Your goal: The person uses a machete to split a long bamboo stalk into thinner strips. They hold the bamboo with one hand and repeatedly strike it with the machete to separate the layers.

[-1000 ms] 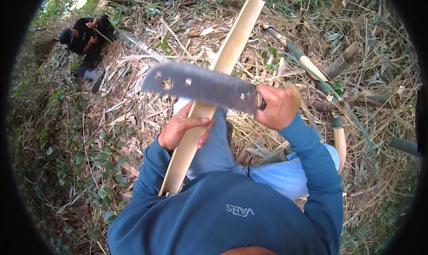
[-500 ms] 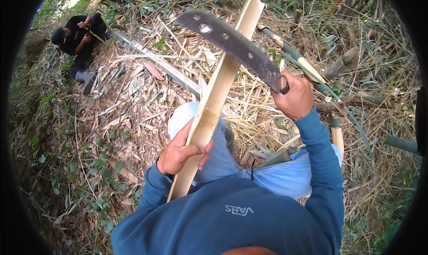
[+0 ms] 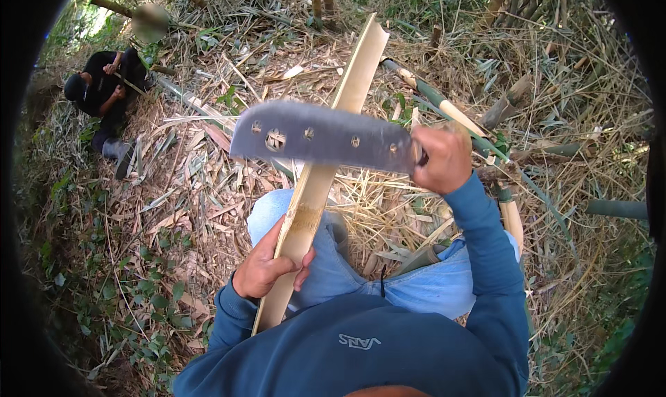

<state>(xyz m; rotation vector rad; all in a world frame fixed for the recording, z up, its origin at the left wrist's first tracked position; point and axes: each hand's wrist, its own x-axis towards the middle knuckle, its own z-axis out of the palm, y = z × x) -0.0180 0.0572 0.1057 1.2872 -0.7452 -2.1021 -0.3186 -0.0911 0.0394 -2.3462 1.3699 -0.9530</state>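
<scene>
Slanting up and away from the worker's lap is a long, pale yellow, trough-shaped length of split bamboo (image 3: 313,189), hollow side up, a rough brownish band across it at mid-length. The worker's left hand (image 3: 260,269) grasps it near the lower end, thumb inside the trough. Across its upper half lies a broad, dark grey metal blade pierced with holes (image 3: 329,140), slightly blurred; whether it touches the bamboo I can't tell from here. The right hand (image 3: 442,160) is clenched around the blade's handle.

Below the bamboo are bent knees in light blue denim jeans (image 3: 437,282), and its lower end reaches the front of a dark teal sweatshirt (image 3: 305,355). All around, the ground (image 3: 201,217) is thick with dry brown leaves, straw and pale shavings. To the right lie a green-and-cream bamboo pole (image 3: 451,109) and, farther over, a thick green bamboo tube (image 3: 616,208). Leafy green plants (image 3: 159,293) crowd the lower left. Well apart, at upper left, another person in black clothes and cap (image 3: 104,85) sits holding a thin stick.
</scene>
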